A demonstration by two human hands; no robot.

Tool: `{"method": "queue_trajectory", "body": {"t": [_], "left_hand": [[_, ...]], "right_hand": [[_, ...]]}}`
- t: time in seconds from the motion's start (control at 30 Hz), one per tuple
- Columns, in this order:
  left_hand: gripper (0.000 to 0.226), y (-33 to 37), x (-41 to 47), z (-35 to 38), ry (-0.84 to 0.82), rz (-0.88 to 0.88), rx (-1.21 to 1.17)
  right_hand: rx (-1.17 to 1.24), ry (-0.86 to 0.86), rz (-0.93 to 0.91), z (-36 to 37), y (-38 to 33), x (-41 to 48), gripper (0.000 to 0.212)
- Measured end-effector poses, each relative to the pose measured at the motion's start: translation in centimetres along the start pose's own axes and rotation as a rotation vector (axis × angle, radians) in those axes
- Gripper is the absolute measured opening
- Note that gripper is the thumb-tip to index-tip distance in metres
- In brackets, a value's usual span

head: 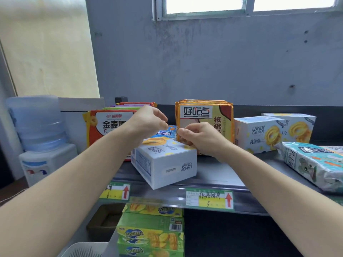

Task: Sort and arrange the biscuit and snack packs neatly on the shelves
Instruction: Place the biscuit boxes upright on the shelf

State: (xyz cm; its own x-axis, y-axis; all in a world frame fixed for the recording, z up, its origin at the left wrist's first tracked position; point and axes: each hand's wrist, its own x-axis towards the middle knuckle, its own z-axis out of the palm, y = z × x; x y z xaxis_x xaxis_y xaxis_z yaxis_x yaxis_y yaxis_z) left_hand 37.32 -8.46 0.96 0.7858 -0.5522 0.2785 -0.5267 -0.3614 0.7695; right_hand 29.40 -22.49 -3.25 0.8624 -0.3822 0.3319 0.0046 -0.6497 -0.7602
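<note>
Biscuit packs crowd the dark grey top shelf (213, 169). The white rectangular Landy Castle carton (165, 164) lies flat and askew, one corner jutting past the shelf's front edge. It looks light, stiff and smooth, best gripped across its short sides. Left hand (148, 121) hovers above its far end, fingers curled, holding nothing I can make out. Right hand (196, 136) pinches the lower left corner of the orange-edged glossy walnut biscuit pack (204, 117) standing just behind; such film is likely slippery and its contents brittle. Red ring-biscuit packs (107, 123) stand left, two upright white cartons (259, 134) right, and a soft pale-blue bag (315, 162) sprawls by the right end, crowding any slide that way.
</note>
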Motion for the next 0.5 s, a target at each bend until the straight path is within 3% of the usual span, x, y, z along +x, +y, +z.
{"method": "queue_trajectory", "body": {"t": [0.3, 0.5], "left_hand": [[0.021, -2.4, -2.0, -0.6, -0.005, -0.014, 0.052], [0.022, -2.9, -2.2, -0.5, -0.029, -0.016, 0.02]], "right_hand": [[0.136, -0.266, 0.444, 0.1, -1.5, -0.4, 0.038], [0.235, -0.378, 0.626, 0.1, -2.3, -0.7, 0.044]]}}
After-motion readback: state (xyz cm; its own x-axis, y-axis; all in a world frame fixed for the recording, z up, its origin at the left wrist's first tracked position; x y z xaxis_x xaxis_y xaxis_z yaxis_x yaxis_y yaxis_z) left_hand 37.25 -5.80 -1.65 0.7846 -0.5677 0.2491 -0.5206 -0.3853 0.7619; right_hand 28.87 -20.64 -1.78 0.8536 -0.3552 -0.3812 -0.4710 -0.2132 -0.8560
